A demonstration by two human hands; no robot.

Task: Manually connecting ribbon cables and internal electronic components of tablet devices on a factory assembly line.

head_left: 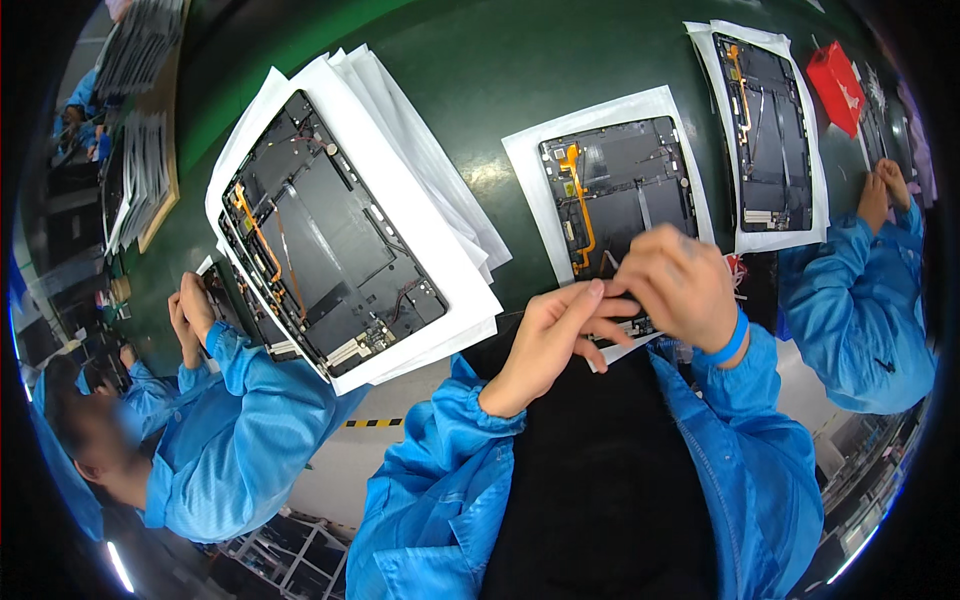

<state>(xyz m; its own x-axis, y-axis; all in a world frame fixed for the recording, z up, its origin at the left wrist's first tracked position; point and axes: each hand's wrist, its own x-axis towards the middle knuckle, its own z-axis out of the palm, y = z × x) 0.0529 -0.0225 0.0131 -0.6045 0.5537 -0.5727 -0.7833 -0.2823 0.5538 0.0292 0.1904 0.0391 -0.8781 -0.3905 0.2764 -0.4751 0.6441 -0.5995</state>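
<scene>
A black tablet-like housing (625, 190) with an orange flex cable (581, 215) lies before me on a white sheet (530, 150). Over its near edge my two hands meet. My left hand (545, 340) has thumb and forefinger brought together, its other fingers loosely extended. Curled in a pinch, my right hand (685, 290) touches the left fingertips and wears a blue wristband (728, 338). Whatever lies between the fingertips is too small or hidden to make out. The hands cover the near part of the housing.
On the left, another housing (330, 230) rests on stacked white sheets (430, 180). A third housing (770, 130) lies on sheets at right, near a red box (834, 88). Co-workers in blue sleeves (250, 420) sit on both sides. The bench (460, 90) is dark green.
</scene>
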